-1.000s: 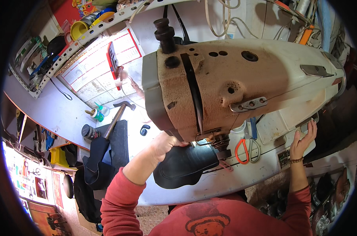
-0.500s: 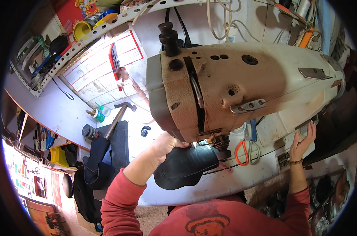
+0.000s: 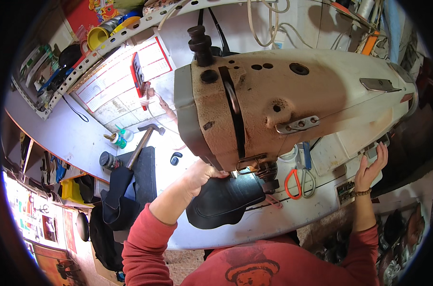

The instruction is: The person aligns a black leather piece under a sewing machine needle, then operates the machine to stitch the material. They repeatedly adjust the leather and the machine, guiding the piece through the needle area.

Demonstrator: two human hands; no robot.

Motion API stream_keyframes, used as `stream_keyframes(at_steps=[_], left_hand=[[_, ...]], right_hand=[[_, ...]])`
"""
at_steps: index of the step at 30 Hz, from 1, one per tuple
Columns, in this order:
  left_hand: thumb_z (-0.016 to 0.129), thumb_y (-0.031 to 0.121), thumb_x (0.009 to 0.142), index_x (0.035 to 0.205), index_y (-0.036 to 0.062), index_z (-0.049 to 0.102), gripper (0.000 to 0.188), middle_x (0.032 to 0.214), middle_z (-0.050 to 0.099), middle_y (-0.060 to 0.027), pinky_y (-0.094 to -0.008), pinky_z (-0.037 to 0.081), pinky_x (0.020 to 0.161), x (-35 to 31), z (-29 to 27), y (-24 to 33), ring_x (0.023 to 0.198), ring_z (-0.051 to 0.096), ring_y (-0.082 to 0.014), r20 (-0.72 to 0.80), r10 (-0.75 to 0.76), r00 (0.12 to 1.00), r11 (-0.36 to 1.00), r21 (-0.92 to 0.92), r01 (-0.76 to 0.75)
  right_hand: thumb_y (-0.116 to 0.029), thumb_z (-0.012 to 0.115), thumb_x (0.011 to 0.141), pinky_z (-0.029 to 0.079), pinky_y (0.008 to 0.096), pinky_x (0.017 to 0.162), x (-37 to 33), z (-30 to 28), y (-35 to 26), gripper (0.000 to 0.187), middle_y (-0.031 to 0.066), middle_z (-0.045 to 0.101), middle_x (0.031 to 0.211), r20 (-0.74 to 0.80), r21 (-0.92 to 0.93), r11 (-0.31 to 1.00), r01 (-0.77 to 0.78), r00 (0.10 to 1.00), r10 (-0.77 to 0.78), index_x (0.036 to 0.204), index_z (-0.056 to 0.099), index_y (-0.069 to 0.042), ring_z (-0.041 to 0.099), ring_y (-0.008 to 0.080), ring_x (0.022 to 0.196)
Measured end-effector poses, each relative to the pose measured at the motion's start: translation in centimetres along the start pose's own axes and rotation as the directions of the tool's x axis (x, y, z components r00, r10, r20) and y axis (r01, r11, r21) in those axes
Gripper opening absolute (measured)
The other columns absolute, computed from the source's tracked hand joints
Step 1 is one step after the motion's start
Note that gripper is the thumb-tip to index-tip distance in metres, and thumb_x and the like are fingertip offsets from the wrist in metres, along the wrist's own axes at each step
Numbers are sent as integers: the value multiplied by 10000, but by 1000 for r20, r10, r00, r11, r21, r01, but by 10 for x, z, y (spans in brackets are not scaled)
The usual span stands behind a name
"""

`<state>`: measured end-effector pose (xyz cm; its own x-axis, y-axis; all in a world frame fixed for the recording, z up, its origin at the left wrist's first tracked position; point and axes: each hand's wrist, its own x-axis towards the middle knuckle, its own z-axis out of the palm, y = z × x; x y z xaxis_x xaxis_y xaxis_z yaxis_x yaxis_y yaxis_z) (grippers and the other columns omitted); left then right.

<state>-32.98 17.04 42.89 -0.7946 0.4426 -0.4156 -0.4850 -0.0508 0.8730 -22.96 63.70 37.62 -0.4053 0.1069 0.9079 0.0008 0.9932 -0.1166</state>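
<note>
A beige sewing machine [image 3: 273,95] stands in front of me. Under its presser area lies a black leather piece [image 3: 221,202] with a curved stitched-looking line, lit near the needle. My left hand [image 3: 199,177] is closed at the leather's far left edge, thumb and finger pressed together close to the needle. The machine head partly hides the fingertips. My right hand [image 3: 370,167] has its fingers stretched out along the right end of the machine, beside its base, and holds nothing. A control panel with small parts [image 3: 345,190] shows just below its wrist.
Orange-handled scissors [image 3: 293,183] lie right of the needle. At left are a hammer [image 3: 144,143], a dark mat [image 3: 147,174], a dark jar [image 3: 110,160], a green bottle [image 3: 118,139] and a black earbud-like item [image 3: 176,158]. A perforated shelf rail [image 3: 106,45] runs along the back.
My right hand has shifted slightly up and to the right, its fingers still extended. The machine head appears a little farther left. My left hand and the leather look nearly unmoved.
</note>
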Motion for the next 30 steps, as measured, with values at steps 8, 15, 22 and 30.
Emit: stream_keyframes(at_steps=[8,15,22,30], left_hand=[[635,-44,767,1054,17,662,294,971,662,-43,-260,419,883,2,0,-3,934,588,-153,8,38,999,996,76,-39],[610,-62,779,1051,5,662,285,977,664,-54,-265,423,886,10,-9,-11,933,592,-152,96,34,995,999,11,-35],[599,-72,785,1057,3,659,289,985,661,-60,-258,442,868,11,-12,-15,926,601,-151,81,29,996,999,10,-30],[623,-68,787,1028,-43,653,245,934,670,-88,-254,472,848,1,2,1,877,623,-150,-11,34,999,998,55,-33]], right_hand=[[-304,478,940,232,477,1092,16,-11,2,507,180,444,1361,21,-8,1000,12,1000,-12,1313,429,35,356,353,1298],[-282,465,972,330,373,1046,112,-42,33,454,172,484,1337,-320,-63,998,-21,947,0,1306,474,26,444,304,1237],[-258,498,957,380,277,966,288,-22,160,396,116,586,1185,501,102,871,-481,781,373,1240,546,15,543,192,1115],[-268,417,999,370,276,986,181,-10,159,412,100,559,1232,35,410,833,-372,919,393,1252,520,40,525,176,1130]])
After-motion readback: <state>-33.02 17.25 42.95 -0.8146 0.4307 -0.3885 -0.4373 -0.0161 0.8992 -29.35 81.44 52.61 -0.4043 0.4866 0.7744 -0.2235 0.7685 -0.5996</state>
